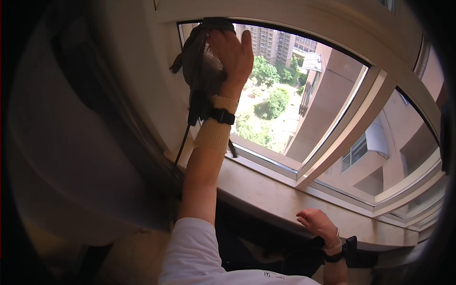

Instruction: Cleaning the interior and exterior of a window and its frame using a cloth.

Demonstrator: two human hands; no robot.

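Observation:
My left hand is raised against a dark brown cloth that lies at the upper left corner of a window pane. The palm side of the hand is pressed toward the cloth, the thumb standing apart; how far the fingers grip the cloth cannot be told. A black strap and a beige cuff wrap this wrist, with a black device and cable beside it. Lower right, my right hand hovers by the edge of the pale window sill, fingers loosely curled, with nothing visible in it.
White window frame bars divide the panes, with buildings and trees outside far below. At the left a large grey curved surface, perhaps fabric, runs beside the wall. Dark, unclear things lie under the sill.

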